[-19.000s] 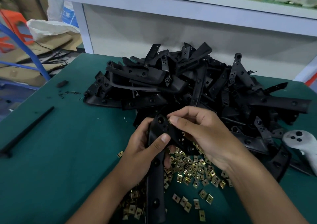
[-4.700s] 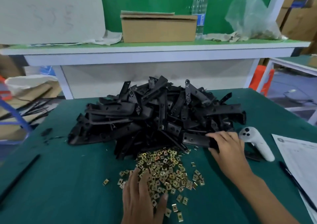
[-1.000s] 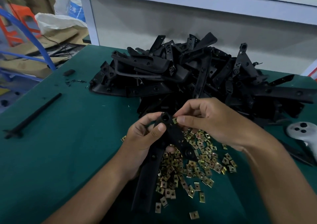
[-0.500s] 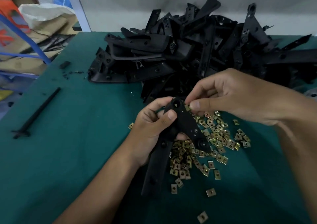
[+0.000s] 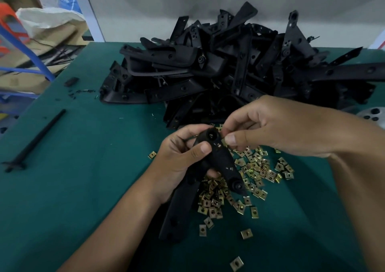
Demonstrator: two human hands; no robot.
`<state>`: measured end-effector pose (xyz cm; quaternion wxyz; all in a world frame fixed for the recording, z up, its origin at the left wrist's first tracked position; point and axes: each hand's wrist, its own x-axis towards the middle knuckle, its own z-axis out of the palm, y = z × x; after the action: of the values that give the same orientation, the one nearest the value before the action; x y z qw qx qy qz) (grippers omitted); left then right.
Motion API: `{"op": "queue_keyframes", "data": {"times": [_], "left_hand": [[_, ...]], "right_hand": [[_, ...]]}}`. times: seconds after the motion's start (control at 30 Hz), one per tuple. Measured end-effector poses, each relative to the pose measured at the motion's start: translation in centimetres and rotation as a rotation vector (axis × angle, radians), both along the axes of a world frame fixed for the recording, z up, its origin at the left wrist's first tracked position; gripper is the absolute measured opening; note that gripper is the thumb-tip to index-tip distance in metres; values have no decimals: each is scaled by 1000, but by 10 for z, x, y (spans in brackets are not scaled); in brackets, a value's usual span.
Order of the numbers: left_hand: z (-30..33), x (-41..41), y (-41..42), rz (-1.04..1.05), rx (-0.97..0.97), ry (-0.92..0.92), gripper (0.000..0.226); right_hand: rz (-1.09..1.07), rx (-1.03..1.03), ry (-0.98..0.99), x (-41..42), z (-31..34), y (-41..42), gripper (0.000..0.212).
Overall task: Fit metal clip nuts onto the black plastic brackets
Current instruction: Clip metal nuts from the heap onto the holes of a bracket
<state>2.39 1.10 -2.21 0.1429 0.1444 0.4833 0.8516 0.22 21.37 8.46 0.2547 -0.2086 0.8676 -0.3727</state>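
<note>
Head view: I see left hand (image 5: 179, 157) gripping bracket (image 5: 218, 157) above the clip pile (image 5: 250, 171).
Right hand (image 5: 270, 126): pinching clip (image 5: 224, 141) at bracket tip.
Risk: crooked clip could slip off, fall into pile.

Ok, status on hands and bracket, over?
Left hand grips black plastic bracket. Right hand pinches brass-coloured metal clip nut at bracket's top edge. Nothing blocking.

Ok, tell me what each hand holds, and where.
Left hand grips the black plastic bracket near its upper end; right hand pinches a brass-coloured metal clip nut against that end's edge.
</note>
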Motion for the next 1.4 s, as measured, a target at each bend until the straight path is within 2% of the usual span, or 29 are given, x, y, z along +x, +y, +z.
{"op": "queue_keyframes", "data": {"times": [0.2, 0.43, 0.57, 0.63, 0.73, 0.87, 0.97, 1.13, 1.2, 1.27, 1.4], "left_hand": [[1, -2, -2, 77, 19, 9, 40], [-4, -2, 1, 199, 2, 16, 29], [-5, -1, 1, 172, -7, -27, 28], [-4, 0, 2, 150, 20, -29, 38], [-1, -1, 3, 186, 70, -23, 42], [-3, -3, 3, 344, 51, -48, 38], [-3, -2, 4, 398, 42, -42, 34], [-2, 1, 5, 412, 60, -72, 23], [-3, 0, 6, 407, 82, -88, 24], [-3, -1, 7, 405, 78, -79, 29], [-9, 0, 9, 333, 38, 2, 18]], "right_hand": [[-80, -101, 18, -1, -8, -10, 15], [-131, -54, 108, -1, -13, -16, 16], [-124, -23, 131, 1, -12, -16, 17], [-123, -30, 130, 0, -12, -16, 18], [-187, -181, 51, -3, -17, -19, 18], [-377, -552, -160, -2, -33, -37, 17], [-463, -675, -122, 0, -44, -47, 15], [-426, -527, 122, 8, -53, -48, 16], [-390, -470, 133, 16, -56, -44, 29], [-414, -354, 234, 24, -62, -40, 46], [-489, -287, 440, 37, -67, -36, 42]]}}
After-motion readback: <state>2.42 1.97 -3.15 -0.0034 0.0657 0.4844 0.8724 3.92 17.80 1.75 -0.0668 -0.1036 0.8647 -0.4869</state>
